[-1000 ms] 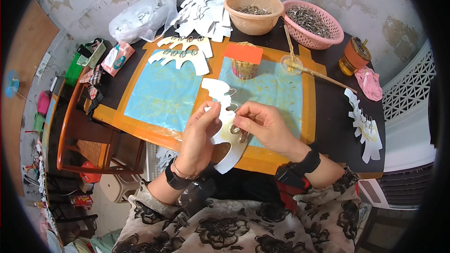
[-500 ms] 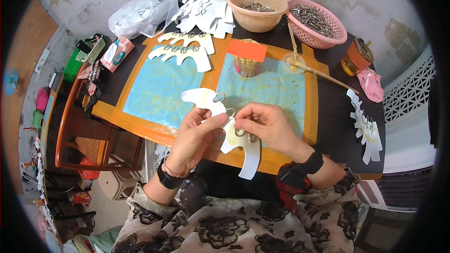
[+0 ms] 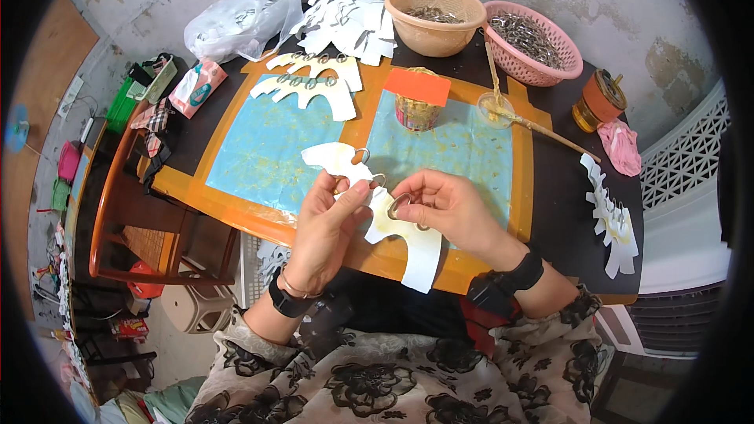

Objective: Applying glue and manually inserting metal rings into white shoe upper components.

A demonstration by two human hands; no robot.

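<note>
Both hands hold a white, scalloped strip (image 3: pixel 422 257) with metal rings along it, above the table's near edge. My left hand (image 3: pixel 334 216) pinches its middle between thumb and fingers. Beyond that hand, the strip's other end shows a yellowish smear and a ring (image 3: pixel 360 156) standing up. My right hand (image 3: pixel 444 208) is closed, thumb and forefinger on a metal ring (image 3: pixel 399 206) at the strip's edge. Another ring lies partly hidden under the right fingers. Two similar cream strips (image 3: pixel 330 102) with rings lie flat at the far left of the blue sheet (image 3: pixel 263 153).
At the back are a pile of white cut pieces (image 3: pixel 345 16), a tan bowl (image 3: pixel 436 31) and a pink basket (image 3: pixel 542 71) of metal rings. A red-topped tub (image 3: pixel 416 114), a glue-coated stick (image 3: pixel 542 129) and an amber jar (image 3: pixel 598 102) stand nearer. More strips (image 3: pixel 611 224) lie right.
The strip has tilted slightly, its near end shifting a little right and up. The right fingers have turned the ring they hold more upright. The left hand keeps its pinch.
</note>
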